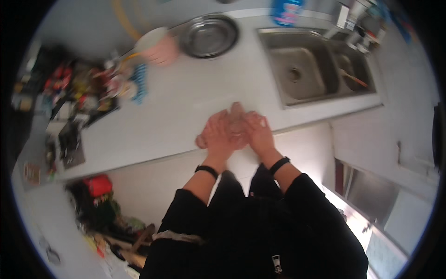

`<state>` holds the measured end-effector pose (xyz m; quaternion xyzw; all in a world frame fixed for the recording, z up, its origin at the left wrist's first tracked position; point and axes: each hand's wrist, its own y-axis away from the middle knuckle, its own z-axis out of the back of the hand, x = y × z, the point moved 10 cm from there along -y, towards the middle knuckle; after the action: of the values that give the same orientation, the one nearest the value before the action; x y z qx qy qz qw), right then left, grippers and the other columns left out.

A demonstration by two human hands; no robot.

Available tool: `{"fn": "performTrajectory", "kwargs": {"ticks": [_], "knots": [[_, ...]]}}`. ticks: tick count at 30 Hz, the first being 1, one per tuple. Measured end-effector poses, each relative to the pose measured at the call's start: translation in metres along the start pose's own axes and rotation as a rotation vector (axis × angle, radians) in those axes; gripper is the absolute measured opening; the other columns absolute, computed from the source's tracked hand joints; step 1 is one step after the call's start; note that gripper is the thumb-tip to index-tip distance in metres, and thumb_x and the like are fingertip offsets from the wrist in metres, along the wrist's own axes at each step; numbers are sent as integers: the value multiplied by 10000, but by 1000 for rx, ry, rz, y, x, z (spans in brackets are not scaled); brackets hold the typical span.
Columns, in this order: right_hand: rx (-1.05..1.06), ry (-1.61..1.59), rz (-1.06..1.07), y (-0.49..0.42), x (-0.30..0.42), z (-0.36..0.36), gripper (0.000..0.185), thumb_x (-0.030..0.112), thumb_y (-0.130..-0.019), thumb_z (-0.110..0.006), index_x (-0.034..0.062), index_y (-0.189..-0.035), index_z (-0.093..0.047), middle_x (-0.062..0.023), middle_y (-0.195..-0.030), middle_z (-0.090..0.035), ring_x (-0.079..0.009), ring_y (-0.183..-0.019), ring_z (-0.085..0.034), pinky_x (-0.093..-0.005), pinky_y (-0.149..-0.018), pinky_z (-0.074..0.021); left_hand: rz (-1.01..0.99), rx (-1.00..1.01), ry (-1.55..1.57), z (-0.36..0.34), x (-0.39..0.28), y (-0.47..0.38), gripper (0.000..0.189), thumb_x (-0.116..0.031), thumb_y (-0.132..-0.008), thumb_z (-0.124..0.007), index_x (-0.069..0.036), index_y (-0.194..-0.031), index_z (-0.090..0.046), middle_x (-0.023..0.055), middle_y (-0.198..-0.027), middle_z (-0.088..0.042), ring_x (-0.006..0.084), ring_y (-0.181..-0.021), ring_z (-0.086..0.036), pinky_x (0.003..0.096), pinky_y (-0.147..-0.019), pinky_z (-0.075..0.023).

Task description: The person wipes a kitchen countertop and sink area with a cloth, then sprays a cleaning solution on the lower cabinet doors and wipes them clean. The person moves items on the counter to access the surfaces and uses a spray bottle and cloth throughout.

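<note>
A crumpled pink cloth (237, 117), blurred by motion, lies on the white countertop (167, 118) close to its front edge. Over its left part rests my left hand (219, 132), fingers pointing away from me and gripping the fabric. My right hand (258, 132) grasps the right side, a short way from the other hand. Between the two hands a fold of cloth bulges up and forward. The undersides of both palms are hidden. Each wrist wears a black band.
A steel double sink (306, 73) is set into the counter at right, near a blue bottle (287, 13). Behind are a round metal basin (209, 36) and a pink container (158, 48). Cluttered packages and a checked blue cloth (140, 83) sit at left.
</note>
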<state>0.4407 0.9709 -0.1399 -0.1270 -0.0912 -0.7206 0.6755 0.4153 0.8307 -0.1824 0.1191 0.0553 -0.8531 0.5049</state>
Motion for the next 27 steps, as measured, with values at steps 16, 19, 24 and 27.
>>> {"fn": "performTrajectory", "kwargs": {"ticks": [16, 19, 24, 27], "knots": [[23, 277, -369, 74, -353, 93, 416, 251, -982, -508, 160, -1377, -601, 9, -1502, -529, -221, -1398, -488, -547, -1186, -333, -396, 392, 297, -79, -318, -56, 911, -331, -901, -680, 32, -1590, -208, 306, -1644, -192, 476, -1533, -163, 538, -1252, -159], [-2, 276, -534, 64, -372, 102, 432, 245, -976, -513, 100, -1378, -578, -87, -1492, -527, -304, -1407, -471, -527, -1200, -306, -397, 416, 298, -86, -324, -63, 906, -294, -884, -710, 49, -1574, -233, 305, -1635, -218, 473, -1529, -183, 535, -1248, -181], [179, 156, -532, 50, -302, 66, 560, 264, -852, -602, -16, -1336, -585, -219, -1404, -539, -381, -1336, -470, -532, -1147, -319, -466, 321, 185, -76, -314, -53, 792, -313, -820, -790, 19, -1448, -439, 271, -1541, -385, 461, -1453, -329, 572, -1204, -263], [-3, 210, -265, 50, -240, 74, 582, 290, -813, -629, -44, -1289, -614, -210, -1383, -539, -371, -1344, -450, -518, -1109, -352, -501, 328, 140, -63, -301, -39, 719, -303, -794, -799, 21, -1368, -512, 258, -1454, -476, 462, -1390, -412, 582, -1178, -294]]}}
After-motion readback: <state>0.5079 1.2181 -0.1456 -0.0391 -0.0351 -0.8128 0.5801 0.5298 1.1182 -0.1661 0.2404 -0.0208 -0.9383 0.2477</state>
